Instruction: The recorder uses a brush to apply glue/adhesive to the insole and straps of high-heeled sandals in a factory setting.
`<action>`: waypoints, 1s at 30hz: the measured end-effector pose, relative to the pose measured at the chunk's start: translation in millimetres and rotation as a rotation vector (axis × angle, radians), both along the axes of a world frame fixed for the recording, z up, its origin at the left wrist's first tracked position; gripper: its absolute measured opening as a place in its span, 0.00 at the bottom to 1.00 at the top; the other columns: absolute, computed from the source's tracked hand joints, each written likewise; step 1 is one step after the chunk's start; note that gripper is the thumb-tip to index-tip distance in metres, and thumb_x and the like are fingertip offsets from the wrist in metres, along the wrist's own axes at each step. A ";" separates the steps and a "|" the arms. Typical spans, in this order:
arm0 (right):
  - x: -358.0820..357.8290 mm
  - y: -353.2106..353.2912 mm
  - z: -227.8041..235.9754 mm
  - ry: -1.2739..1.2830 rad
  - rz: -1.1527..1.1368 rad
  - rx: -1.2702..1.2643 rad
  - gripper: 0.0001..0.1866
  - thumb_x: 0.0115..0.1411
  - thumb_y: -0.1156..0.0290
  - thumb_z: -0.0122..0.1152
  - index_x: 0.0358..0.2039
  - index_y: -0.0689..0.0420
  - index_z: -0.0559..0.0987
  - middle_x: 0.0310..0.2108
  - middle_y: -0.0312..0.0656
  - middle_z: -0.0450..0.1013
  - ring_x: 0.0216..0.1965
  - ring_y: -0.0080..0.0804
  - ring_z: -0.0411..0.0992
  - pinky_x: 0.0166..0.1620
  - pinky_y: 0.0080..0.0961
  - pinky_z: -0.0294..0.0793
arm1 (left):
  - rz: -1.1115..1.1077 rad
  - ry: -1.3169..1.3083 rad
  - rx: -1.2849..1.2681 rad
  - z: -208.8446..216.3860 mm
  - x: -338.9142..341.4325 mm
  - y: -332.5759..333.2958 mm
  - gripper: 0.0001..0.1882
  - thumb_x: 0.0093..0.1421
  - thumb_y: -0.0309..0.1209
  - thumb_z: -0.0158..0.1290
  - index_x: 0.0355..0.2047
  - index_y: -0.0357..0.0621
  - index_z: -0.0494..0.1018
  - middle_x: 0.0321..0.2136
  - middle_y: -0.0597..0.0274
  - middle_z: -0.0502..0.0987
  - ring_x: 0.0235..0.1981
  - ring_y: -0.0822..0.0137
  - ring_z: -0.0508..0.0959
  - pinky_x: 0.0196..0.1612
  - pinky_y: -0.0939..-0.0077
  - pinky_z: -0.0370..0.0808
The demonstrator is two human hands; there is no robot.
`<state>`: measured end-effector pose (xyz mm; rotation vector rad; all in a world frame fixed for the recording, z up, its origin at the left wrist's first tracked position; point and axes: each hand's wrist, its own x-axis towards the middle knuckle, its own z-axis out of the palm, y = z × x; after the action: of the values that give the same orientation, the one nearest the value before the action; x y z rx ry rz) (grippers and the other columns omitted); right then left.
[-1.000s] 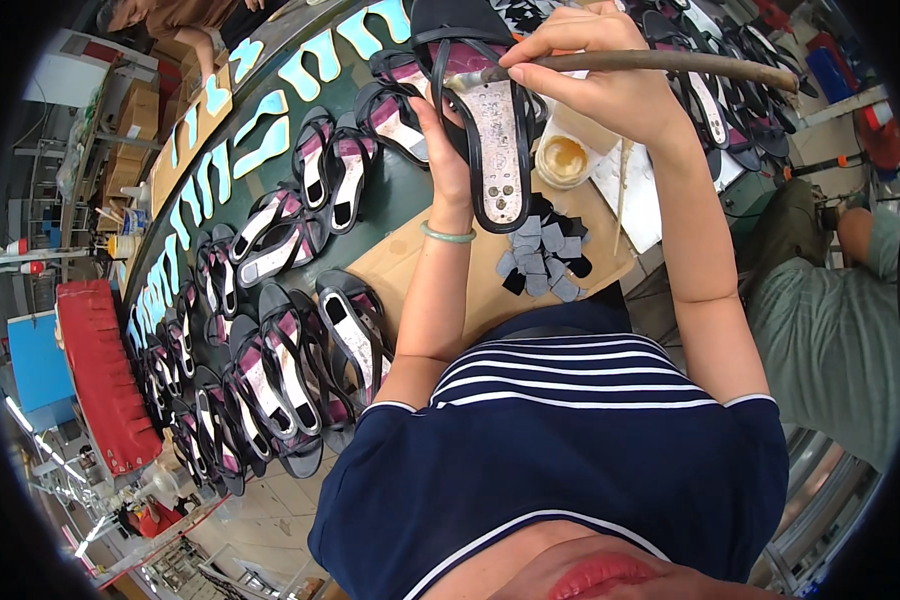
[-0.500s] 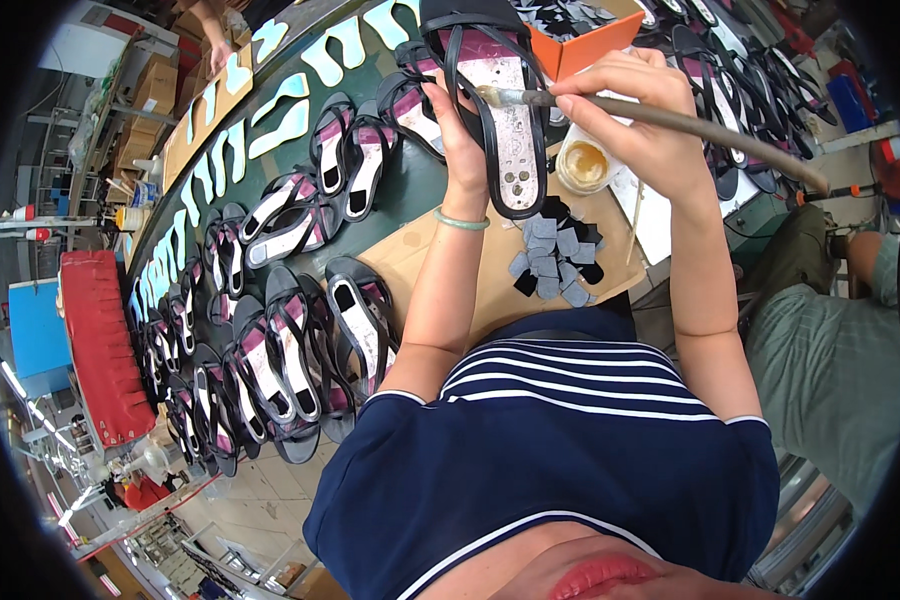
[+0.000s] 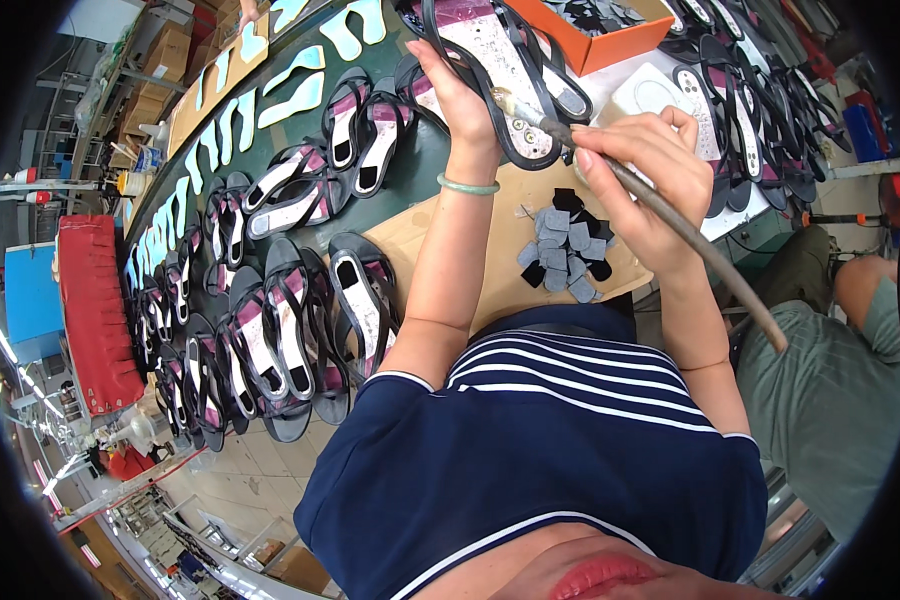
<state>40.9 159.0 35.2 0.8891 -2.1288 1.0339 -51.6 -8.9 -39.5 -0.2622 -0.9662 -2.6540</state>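
Note:
My left hand is closed on a black strappy sandal, holding it tilted with its pale insole up and its heel end toward me. In my right hand is a long-handled brush, pinched near the bristle end. The bristles touch the insole near the heel, where round metal spots show. Small grey and black pads lie in a loose pile on brown cardboard below the sandal. The earlier glue pot is hidden, apparently behind my right hand.
Rows of similar sandals cover the green table to the left, with more sandals at right. Pale insole pieces line the far side. An orange box holds more pads. Another person's leg is close on the right.
The brush tip has moved along the insole toward the heel, and my right hand has come lower. The sandal has shifted up and tilted; the glue pot has gone out of sight.

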 end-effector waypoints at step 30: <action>-38.8 86.8 -84.6 -0.814 -0.063 0.071 0.08 0.52 0.76 0.60 0.31 0.66 0.81 0.24 0.41 0.77 0.25 0.21 0.74 0.31 0.18 0.73 | 0.007 -0.137 -0.180 -21.2 -11.5 -57.9 0.35 0.66 0.60 0.25 0.52 0.43 0.65 0.38 0.53 0.77 0.29 0.58 0.80 0.30 0.62 0.80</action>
<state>2.1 245.8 -49.4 0.4482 -2.8362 1.4619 -63.1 -66.8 -60.7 -0.1164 -1.2492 -2.6094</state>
